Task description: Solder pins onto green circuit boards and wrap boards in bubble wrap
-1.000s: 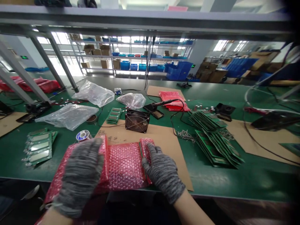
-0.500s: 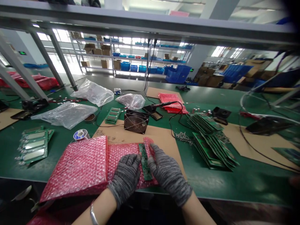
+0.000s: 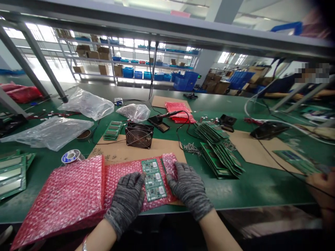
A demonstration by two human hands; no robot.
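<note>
A green circuit board (image 3: 155,183) with three sections lies face up on a sheet of pink bubble wrap (image 3: 123,167). Its left edge is beside my left hand (image 3: 127,198), whose gloved fingers rest stretched out over the wrap. My right hand (image 3: 190,186), in a matching grey glove, grips a folded bundle of bubble wrap (image 3: 170,164) along the board's right side. A green board edge shows at the left of that bundle; what lies deeper inside is hidden. The thick pink end of the wrap (image 3: 70,188) spreads left over the table's front edge.
A small black fan (image 3: 139,136) stands behind the wrap on cardboard (image 3: 167,146). Stacked circuit boards (image 3: 220,158) lie at right, more boards (image 3: 12,174) at left. A soldering iron (image 3: 167,114), solder spool (image 3: 72,157) and cables are about. Another person's hand (image 3: 320,183) is at far right.
The circuit board, seen narrow and tilted before, now lies flat with its face showing. My left hand has moved a little away from the bundle. The view has shifted to the right.
</note>
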